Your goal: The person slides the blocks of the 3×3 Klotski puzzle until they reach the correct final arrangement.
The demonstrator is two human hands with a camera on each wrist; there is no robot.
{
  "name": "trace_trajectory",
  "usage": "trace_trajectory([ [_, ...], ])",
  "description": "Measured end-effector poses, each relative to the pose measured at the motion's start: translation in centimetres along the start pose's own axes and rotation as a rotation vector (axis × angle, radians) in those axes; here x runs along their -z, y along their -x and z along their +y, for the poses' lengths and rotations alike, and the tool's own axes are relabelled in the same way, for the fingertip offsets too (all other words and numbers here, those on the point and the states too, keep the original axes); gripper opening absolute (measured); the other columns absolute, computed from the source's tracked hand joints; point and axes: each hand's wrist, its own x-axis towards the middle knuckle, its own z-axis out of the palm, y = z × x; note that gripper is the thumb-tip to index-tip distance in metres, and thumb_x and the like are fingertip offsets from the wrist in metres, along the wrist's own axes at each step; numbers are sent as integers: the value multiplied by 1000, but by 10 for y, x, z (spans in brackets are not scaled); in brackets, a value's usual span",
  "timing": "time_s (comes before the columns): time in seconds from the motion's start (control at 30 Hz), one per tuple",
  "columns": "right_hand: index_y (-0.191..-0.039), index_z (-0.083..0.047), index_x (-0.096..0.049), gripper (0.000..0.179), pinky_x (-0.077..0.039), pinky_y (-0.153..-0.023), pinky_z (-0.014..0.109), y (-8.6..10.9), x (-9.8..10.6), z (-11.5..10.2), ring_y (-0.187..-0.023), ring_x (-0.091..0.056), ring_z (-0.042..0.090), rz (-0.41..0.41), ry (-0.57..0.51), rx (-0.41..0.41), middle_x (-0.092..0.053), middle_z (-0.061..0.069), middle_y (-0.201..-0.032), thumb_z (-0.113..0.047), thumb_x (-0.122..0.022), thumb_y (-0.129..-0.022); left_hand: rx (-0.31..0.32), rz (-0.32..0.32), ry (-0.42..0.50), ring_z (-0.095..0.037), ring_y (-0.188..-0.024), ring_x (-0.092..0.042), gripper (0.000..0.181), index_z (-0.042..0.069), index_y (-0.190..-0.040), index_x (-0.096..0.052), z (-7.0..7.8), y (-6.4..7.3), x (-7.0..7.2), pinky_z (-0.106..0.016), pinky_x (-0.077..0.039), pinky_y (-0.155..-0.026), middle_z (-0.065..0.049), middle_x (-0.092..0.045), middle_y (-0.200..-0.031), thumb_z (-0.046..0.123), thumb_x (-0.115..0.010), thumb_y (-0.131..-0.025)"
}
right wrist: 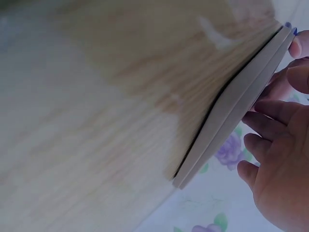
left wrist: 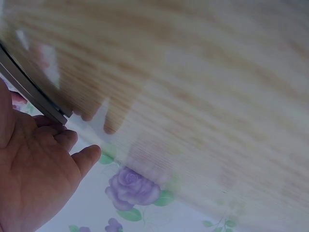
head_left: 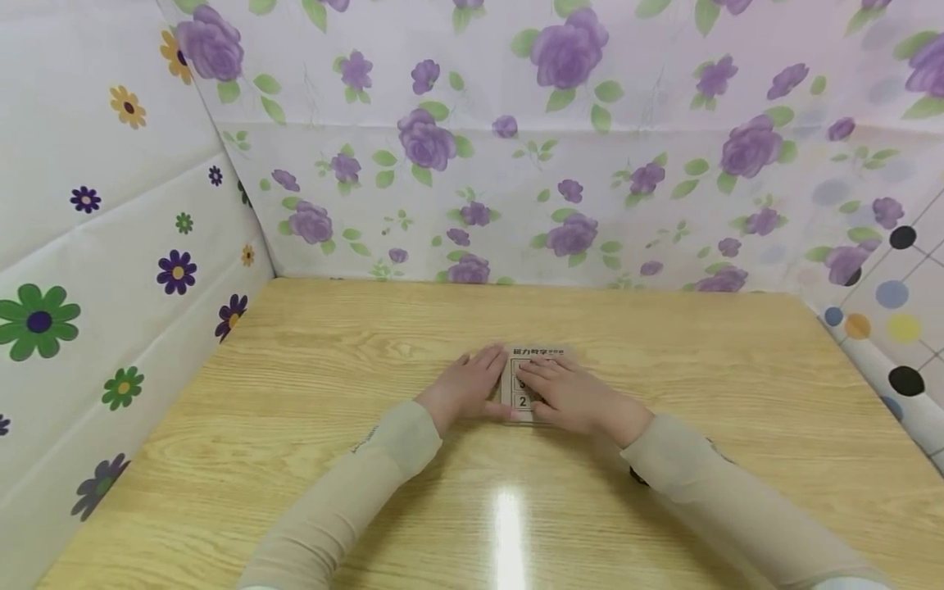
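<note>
A flat number slide puzzle (head_left: 522,414) lies on the wooden table, with printed characters along its far edge and a framed "2" and "3" showing. Along its left side rests my left hand (head_left: 469,387), fingers straight and together, thumb stretched over the near left corner. My right hand (head_left: 583,399) lies across the right part of the board, its fairly straight fingers covering most of the numbers. The puzzle's pale side edge (right wrist: 231,106) shows in the right wrist view, beside the right fingers. In the left wrist view the left fingertips touch its dark edge (left wrist: 34,89).
The wooden table (head_left: 354,328) reaches back to a wall sheet with purple roses (head_left: 428,139). Sheets with daisies (head_left: 96,270) and coloured dots (head_left: 903,328) stand at left and right. A small black object (head_left: 638,477) shows under the right sleeve.
</note>
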Motion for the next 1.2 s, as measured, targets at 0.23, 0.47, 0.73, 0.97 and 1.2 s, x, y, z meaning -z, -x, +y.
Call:
trace_trajectory([
  [0.23, -146, -2, -35, 56, -15, -119, 50, -4, -2, 0, -143, -25, 32, -29, -4, -13, -33, 13, -153, -30, -42, -98, -3, -3, 12, -22, -148, -7, 103, 7, -154, -8, 1, -1, 1, -45, -16, -119, -9, -4, -161, 71, -47, -83],
  [0.47, -146, -2, -36, 56, -16, -118, 52, 8, -2, 9, -143, -24, 33, -9, 12, -54, -34, 14, -152, -28, -43, -97, 3, 2, 39, -22, -148, -8, 103, 7, -153, -9, 2, 0, 0, -46, -16, -119, -10, -6, -161, 70, -50, -82],
  [0.73, -142, 3, -40, 53, -16, -117, 55, 26, 5, 18, -143, -24, 36, 3, 38, -145, -37, 18, -149, -25, -45, -98, 7, 17, 45, -23, -148, -8, 105, 7, -153, -9, -1, 0, 0, -46, -15, -119, -9, -5, -161, 71, -52, -81],
  [0.97, -142, 2, -40, 52, -16, -117, 54, 23, 7, 15, -142, -26, 34, -38, 42, -166, -38, 16, -149, -28, -41, -100, 6, 12, 46, -23, -148, -8, 105, 7, -153, -9, -1, 1, 1, -46, -14, -119, -9, -4, -160, 71, -51, -82],
  [1.2, -144, 1, -37, 54, -16, -118, 53, 13, 3, 10, -143, -25, 33, -47, 16, -152, -35, 15, -151, -28, -41, -99, -8, 24, 51, -24, -148, -9, 104, 6, -153, -11, 3, 2, 2, -47, -16, -119, -10, -7, -160, 70, -51, -82],
])
